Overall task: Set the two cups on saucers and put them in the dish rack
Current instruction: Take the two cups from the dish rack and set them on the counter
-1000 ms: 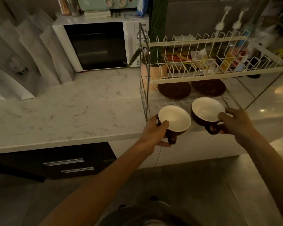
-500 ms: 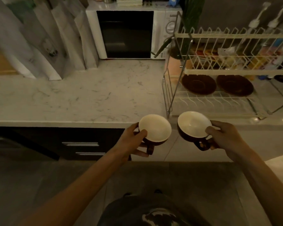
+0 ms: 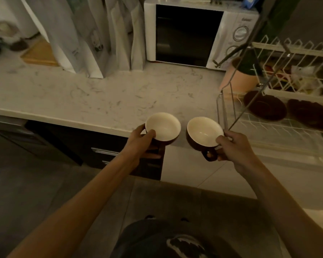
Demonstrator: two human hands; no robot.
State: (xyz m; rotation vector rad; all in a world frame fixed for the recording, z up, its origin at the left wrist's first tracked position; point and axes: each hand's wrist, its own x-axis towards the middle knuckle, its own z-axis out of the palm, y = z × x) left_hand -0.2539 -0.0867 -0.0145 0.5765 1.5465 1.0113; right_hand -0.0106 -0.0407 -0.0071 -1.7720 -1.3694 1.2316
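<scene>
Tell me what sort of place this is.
Most likely a home kitchen: a microwave stands on a marble-look counter, beside a wire dish rack that holds two dark saucers.

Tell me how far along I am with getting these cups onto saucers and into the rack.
Done: two dark saucers already lie on the dish rack's lower shelf, both bare. In hand: the left hand holds one cup, the right hand the other cup, both above the counter edge. Left: set each cup on a saucer.
</scene>
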